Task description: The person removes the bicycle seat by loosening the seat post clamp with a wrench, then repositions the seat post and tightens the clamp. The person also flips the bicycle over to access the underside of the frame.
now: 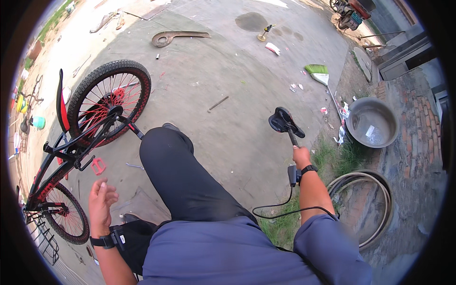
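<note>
Right fist [301, 156] around seatpost [292, 138]; left [100, 204] half-curled

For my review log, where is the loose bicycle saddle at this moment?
In the head view, the bicycle saddle is right of centre, on the seat post held in the right hand, with the grey basin farther to its right.

R fingers [297, 151] round post [292, 137] of blk saddle [280, 120], L fingers [111, 196] nr red pedal [98, 166], blk/red bike [53, 182] at L
</note>
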Demonstrator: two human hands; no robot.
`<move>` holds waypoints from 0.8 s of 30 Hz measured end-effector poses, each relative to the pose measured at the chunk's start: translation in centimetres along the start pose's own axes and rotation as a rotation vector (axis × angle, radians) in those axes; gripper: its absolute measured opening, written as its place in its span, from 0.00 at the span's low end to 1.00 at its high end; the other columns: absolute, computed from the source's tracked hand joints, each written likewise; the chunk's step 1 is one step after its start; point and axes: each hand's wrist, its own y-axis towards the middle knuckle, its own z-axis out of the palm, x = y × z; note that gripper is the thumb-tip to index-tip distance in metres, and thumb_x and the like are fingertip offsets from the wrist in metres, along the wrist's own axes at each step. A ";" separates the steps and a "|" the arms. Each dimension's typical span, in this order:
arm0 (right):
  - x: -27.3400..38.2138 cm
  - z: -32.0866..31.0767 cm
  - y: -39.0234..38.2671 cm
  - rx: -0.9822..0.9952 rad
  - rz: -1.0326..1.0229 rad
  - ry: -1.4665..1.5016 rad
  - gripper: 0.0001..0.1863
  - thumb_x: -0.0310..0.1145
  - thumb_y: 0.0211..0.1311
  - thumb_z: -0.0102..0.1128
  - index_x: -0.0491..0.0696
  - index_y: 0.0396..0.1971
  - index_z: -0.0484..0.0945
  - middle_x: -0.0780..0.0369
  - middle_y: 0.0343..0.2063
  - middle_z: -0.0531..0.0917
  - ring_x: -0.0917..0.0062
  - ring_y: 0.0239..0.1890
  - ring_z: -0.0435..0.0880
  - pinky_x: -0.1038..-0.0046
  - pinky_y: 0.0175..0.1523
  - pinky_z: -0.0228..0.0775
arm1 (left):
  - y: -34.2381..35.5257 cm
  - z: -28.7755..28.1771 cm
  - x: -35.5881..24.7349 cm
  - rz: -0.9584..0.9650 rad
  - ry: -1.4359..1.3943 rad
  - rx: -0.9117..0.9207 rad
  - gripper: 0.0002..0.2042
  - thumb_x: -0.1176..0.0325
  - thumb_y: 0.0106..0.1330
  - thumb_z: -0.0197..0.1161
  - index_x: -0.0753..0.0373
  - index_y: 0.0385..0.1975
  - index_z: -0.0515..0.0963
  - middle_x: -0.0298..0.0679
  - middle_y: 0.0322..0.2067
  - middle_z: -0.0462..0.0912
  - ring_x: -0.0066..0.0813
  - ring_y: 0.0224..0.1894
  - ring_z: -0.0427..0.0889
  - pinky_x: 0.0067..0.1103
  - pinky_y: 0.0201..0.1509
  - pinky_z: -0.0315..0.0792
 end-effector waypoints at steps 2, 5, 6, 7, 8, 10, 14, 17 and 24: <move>-0.7 1.0 0.7 0.007 0.080 0.100 0.25 0.48 0.70 0.59 0.37 0.47 0.81 0.41 0.48 0.84 0.45 0.55 0.81 0.54 0.58 0.73 | 0.0 0.3 -0.1 -0.007 0.011 -0.004 0.18 0.58 0.77 0.57 0.64 0.58 0.72 0.39 0.36 0.81 0.23 0.31 0.82 0.19 0.36 0.76; -4.0 2.0 3.9 -0.066 0.189 0.153 0.23 0.46 0.70 0.59 0.38 0.43 0.82 0.41 0.43 0.85 0.48 0.48 0.86 0.58 0.50 0.78 | 0.3 0.8 -0.3 -0.014 0.020 0.004 0.18 0.59 0.77 0.58 0.64 0.58 0.72 0.39 0.36 0.81 0.23 0.31 0.82 0.19 0.36 0.76; -7.0 1.3 5.9 -0.026 0.096 0.068 0.22 0.45 0.71 0.58 0.38 0.40 0.81 0.41 0.40 0.86 0.50 0.42 0.87 0.59 0.45 0.78 | 0.8 1.0 0.1 -0.023 0.010 0.016 0.18 0.59 0.77 0.58 0.65 0.58 0.72 0.39 0.36 0.81 0.24 0.31 0.82 0.19 0.36 0.76; -10.4 -0.9 8.2 -0.004 0.003 -0.027 0.21 0.45 0.72 0.57 0.38 0.37 0.81 0.41 0.36 0.86 0.51 0.37 0.87 0.59 0.40 0.78 | 1.5 1.5 0.9 -0.034 -0.017 0.039 0.18 0.59 0.77 0.58 0.65 0.58 0.72 0.39 0.36 0.81 0.24 0.31 0.82 0.19 0.36 0.76; -9.2 0.6 7.5 0.023 0.033 0.092 0.21 0.44 0.73 0.56 0.38 0.34 0.80 0.42 0.32 0.85 0.54 0.31 0.86 0.60 0.34 0.75 | 1.0 0.9 0.6 -0.031 0.006 0.006 0.18 0.59 0.77 0.58 0.65 0.58 0.72 0.39 0.35 0.81 0.24 0.31 0.82 0.19 0.36 0.76; -5.5 2.0 3.9 0.017 0.261 0.510 0.21 0.42 0.75 0.53 0.38 0.29 0.77 0.45 0.23 0.83 0.61 0.18 0.82 0.62 0.22 0.69 | -0.2 0.0 -0.3 -0.022 0.047 -0.068 0.18 0.59 0.77 0.58 0.65 0.57 0.72 0.39 0.35 0.81 0.24 0.31 0.82 0.19 0.36 0.76; -8.2 1.7 2.7 -0.080 0.315 0.666 0.24 0.43 0.78 0.47 0.37 0.28 0.74 0.50 0.19 0.80 0.65 0.15 0.78 0.64 0.18 0.66 | 0.2 0.9 0.4 -0.063 0.042 -0.057 0.18 0.59 0.78 0.57 0.65 0.57 0.71 0.37 0.34 0.81 0.23 0.29 0.83 0.18 0.34 0.77; -12.1 3.1 3.4 0.128 0.283 0.681 0.24 0.44 0.78 0.45 0.35 0.34 0.75 0.49 0.25 0.84 0.63 0.20 0.83 0.63 0.27 0.74 | 0.9 1.5 1.5 -0.089 0.012 -0.035 0.18 0.60 0.77 0.58 0.66 0.57 0.71 0.38 0.34 0.81 0.24 0.30 0.83 0.19 0.34 0.77; -6.5 7.5 -1.3 0.525 0.299 0.669 0.19 0.40 0.76 0.51 0.35 0.48 0.71 0.48 0.35 0.84 0.60 0.26 0.87 0.59 0.29 0.81 | 0.4 0.1 2.5 -0.101 -0.043 -0.104 0.18 0.60 0.76 0.59 0.67 0.56 0.72 0.41 0.35 0.81 0.26 0.30 0.83 0.21 0.35 0.77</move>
